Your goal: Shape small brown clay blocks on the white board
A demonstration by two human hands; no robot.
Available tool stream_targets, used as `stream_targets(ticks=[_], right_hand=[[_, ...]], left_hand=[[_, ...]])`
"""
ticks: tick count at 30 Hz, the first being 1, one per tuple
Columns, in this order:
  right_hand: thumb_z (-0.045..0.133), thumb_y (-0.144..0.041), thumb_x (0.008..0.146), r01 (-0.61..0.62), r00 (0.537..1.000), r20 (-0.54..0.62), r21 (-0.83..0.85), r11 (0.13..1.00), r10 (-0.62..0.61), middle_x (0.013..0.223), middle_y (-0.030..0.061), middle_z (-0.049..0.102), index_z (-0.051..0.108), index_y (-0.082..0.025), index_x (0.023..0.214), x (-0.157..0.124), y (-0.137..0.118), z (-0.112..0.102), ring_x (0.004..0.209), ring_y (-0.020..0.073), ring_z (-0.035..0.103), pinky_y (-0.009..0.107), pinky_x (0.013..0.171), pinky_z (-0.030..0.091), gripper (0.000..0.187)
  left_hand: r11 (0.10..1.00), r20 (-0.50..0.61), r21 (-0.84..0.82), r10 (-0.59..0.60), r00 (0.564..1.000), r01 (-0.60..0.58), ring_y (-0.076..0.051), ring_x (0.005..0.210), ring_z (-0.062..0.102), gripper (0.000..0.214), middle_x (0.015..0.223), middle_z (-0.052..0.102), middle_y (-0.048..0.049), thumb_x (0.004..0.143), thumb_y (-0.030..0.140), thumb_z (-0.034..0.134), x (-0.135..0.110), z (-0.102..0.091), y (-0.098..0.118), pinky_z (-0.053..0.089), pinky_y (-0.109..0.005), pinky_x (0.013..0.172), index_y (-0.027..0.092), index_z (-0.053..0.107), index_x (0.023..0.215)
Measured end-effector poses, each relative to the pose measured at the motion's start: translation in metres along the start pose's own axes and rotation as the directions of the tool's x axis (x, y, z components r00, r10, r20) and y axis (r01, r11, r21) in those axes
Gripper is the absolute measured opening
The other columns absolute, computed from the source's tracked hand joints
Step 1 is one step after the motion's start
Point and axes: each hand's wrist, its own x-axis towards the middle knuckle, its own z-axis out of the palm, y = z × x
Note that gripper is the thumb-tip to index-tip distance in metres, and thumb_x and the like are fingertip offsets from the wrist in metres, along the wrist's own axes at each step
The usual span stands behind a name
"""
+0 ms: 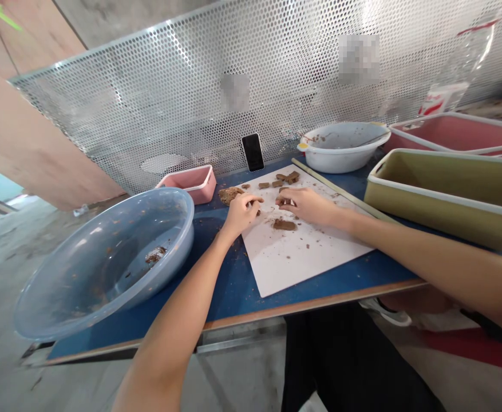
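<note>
Both my hands rest on a white board (293,257) lying on the blue table (229,286). My left hand (242,212) has its fingers curled and pinches a small brown clay piece at the board's left edge. My right hand (306,204) lies palm down with fingers bent over another brown clay piece. A flattened clay lump (284,225) lies on the board just in front of my hands. Several small brown clay strips (285,178) sit at the board's far end, and a rough clay chunk (229,194) lies beside its far left corner.
A large translucent blue basin (105,257) overhangs the table's left end. A small pink tray (193,182), a black phone (253,152) leaning on the perforated metal screen, a white bowl (340,149), a wooden stick (340,191), an olive bin (443,189) and a pink bin (461,131) stand around.
</note>
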Motion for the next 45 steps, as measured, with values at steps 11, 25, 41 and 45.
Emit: stream_targets(ticks=[11,25,41,45], right_hand=[[0.058,-0.028,0.112,-0.003,1.000,0.001,0.011,1.000,0.003,0.108,0.0093,0.084,0.079,-0.024,0.106,0.0000,0.0004,0.0015,0.100,0.0261,0.076,0.038,0.095,0.055,0.023],[0.057,-0.031,0.113,-0.014,1.000,-0.006,0.013,1.000,0.015,0.113,0.0089,0.085,0.079,-0.025,0.112,-0.0015,-0.0047,-0.0001,0.102,0.0262,0.077,0.039,0.097,0.056,0.023],[0.081,-0.034,0.100,-0.070,0.997,-0.047,-0.026,0.997,0.069,0.101,0.0049,0.084,0.080,-0.025,0.103,-0.0035,-0.0063,0.0008,0.085,0.0226,0.074,0.037,0.086,0.056,0.009],[0.084,-0.033,0.097,-0.072,0.996,-0.044,-0.017,0.997,0.071,0.097,0.0040,0.082,0.075,-0.026,0.099,-0.0040,-0.0085,-0.0011,0.086,0.0225,0.075,0.037,0.086,0.056,0.011]], left_hand=[[0.999,-0.002,-0.031,-0.012,1.000,0.011,-0.029,0.110,0.080,0.031,0.112,0.089,-0.0087,0.094,0.008,0.063,0.0012,0.0019,-0.0048,0.060,-0.043,0.109,0.019,0.090,0.103],[1.000,0.007,-0.015,-0.021,1.000,0.021,-0.028,0.106,0.078,0.033,0.109,0.088,-0.0083,0.091,0.009,0.062,0.0015,0.0013,-0.0044,0.061,-0.042,0.106,0.019,0.090,0.105],[1.000,0.014,-0.017,-0.016,1.000,0.016,-0.029,0.107,0.079,0.033,0.110,0.087,-0.0093,0.091,0.009,0.062,0.0007,0.0008,-0.0029,0.061,-0.043,0.107,0.018,0.090,0.105],[1.000,0.017,-0.018,-0.015,1.000,0.016,-0.029,0.108,0.079,0.033,0.111,0.087,-0.0095,0.091,0.009,0.062,0.0003,0.0009,-0.0034,0.061,-0.043,0.108,0.018,0.090,0.106]])
